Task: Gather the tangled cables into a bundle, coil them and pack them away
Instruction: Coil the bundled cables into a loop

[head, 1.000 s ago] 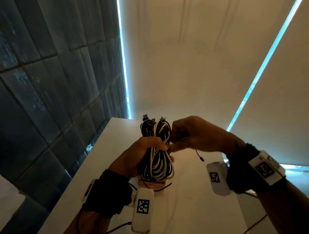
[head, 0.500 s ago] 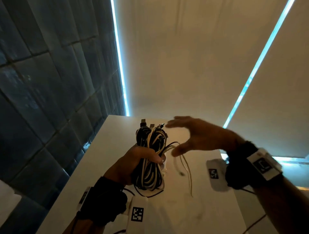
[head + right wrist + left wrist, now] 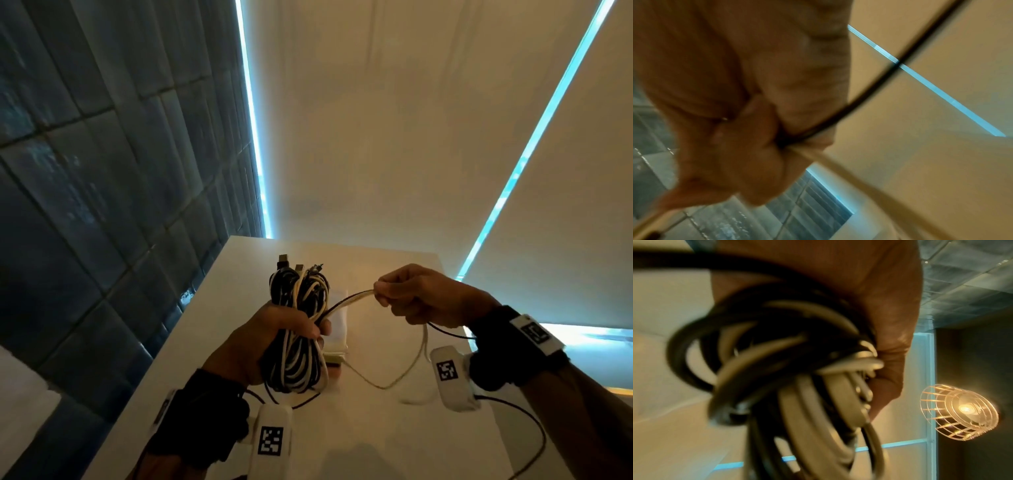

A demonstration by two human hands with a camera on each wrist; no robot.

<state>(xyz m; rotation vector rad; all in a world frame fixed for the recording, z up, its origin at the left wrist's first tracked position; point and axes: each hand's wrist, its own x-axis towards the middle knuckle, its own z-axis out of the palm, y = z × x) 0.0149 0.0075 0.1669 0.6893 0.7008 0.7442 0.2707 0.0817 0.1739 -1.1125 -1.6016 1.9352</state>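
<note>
The left hand (image 3: pixel 274 337) is clenched around a coiled bundle of black and white cables (image 3: pixel 297 329), held upright above the white tabletop (image 3: pixel 359 428); its grip closes about the middle of the coil, thumb across the front. Connector plugs (image 3: pixel 291 265) stick up from the top of the bundle, and the lower loops hang below the fist. In the left wrist view the same loops (image 3: pixel 797 378) fill the picture, blurred, with the palm (image 3: pixel 869 296) pressed against them.

The right hand (image 3: pixel 424 296) is to the right of the bundle, level with its upper half, its grip pinching loose strands (image 3: pixel 349 298) between thumb and fingertips. A white strand and a black one run together from the bundle to that pinch. Beyond the pinch, the white strand drops in a slack loop (image 3: pixel 394 380) towards the tabletop, and a thin black strand (image 3: pixel 445 330) trails under the right wrist. In the right wrist view a black strand (image 3: pixel 869 91) and a pale strand (image 3: pixel 838 165) both leave the closed fingers (image 3: pixel 760 146); the picture is blurred.

Behind the bundle a pale flat packet (image 3: pixel 337 329) lies on the tabletop, partly hidden. Both wrists wear black straps carrying white camera units with square coded markers (image 3: pixel 271 440). A dark tiled wall (image 3: pixel 102 205) stands to the left, pale blinds (image 3: pixel 376 137) ahead, and a caged lamp (image 3: pixel 960 412) glows in the left wrist view
</note>
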